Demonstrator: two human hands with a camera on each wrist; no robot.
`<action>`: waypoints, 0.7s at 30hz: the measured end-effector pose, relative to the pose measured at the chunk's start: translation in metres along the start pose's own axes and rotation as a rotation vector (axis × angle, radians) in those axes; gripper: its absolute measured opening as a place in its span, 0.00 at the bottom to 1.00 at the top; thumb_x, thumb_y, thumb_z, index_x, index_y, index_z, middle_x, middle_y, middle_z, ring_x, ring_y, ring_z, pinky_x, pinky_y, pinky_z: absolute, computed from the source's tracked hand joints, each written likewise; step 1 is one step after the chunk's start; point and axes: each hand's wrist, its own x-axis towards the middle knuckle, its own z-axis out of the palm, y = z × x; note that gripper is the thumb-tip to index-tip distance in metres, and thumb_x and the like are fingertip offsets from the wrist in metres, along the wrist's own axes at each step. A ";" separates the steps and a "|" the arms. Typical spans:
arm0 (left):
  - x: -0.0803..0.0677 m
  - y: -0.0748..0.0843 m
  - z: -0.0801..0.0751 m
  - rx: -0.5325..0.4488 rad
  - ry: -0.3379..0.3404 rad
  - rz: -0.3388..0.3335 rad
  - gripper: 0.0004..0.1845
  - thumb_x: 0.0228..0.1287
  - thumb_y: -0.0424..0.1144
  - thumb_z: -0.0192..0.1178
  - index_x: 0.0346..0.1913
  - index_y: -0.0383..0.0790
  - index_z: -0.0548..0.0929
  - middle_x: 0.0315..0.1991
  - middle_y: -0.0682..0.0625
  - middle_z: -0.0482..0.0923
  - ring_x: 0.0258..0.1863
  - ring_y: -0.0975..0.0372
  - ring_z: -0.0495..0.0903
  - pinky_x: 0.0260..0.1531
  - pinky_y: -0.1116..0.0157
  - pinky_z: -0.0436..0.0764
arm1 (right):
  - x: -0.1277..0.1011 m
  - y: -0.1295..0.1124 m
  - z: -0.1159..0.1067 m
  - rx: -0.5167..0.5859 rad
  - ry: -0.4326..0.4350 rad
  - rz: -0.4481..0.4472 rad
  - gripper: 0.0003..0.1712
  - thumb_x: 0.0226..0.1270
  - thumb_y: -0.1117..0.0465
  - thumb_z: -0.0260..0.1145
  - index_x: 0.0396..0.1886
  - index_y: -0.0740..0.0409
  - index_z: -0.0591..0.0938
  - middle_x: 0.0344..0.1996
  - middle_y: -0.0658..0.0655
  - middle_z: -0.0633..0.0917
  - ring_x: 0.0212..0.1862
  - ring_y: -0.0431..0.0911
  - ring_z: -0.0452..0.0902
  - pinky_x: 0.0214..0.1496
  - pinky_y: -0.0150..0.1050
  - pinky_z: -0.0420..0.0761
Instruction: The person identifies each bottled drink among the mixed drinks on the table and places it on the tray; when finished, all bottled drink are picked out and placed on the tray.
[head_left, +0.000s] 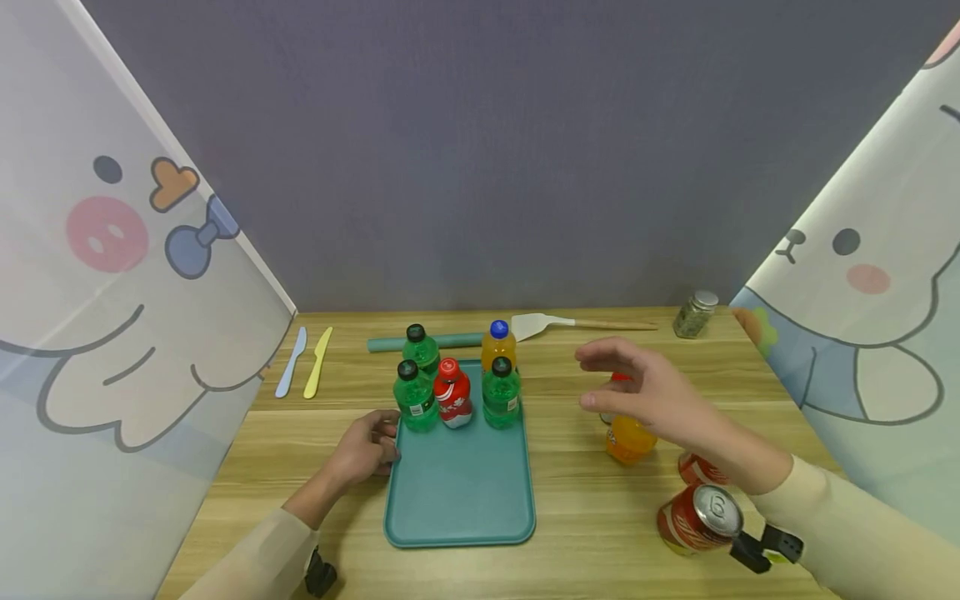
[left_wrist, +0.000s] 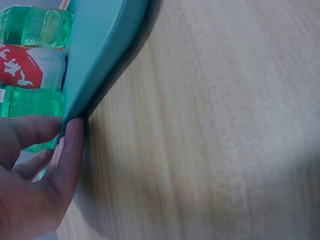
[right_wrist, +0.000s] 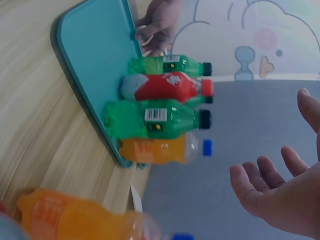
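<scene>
From my remote place I see the teal tray (head_left: 459,492) flat on the wooden table (head_left: 585,500), its long axis running from the person toward the grey wall (head_left: 487,167). The left hand (head_left: 365,448) pinches its left rim. On its far part 5 bottles stand caps up: 3 green bottles (head_left: 500,396), 1 red bottle (head_left: 453,397) and 1 orange bottle (head_left: 498,346), this last partly hidden. The right hand (head_left: 648,387) is in the air, fingers apart, holding nothing; it hides the top of a second orange bottle (head_left: 628,442) and most of a red-topped item (head_left: 621,377), which I cannot identify.
</scene>
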 end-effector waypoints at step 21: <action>-0.001 0.002 0.000 0.014 0.006 0.014 0.35 0.56 0.19 0.61 0.70 0.30 0.70 0.53 0.35 0.73 0.43 0.54 0.77 0.30 0.56 0.88 | -0.063 0.034 -0.038 -0.123 0.201 0.037 0.31 0.67 0.68 0.71 0.68 0.63 0.72 0.60 0.47 0.79 0.58 0.28 0.75 0.53 0.23 0.82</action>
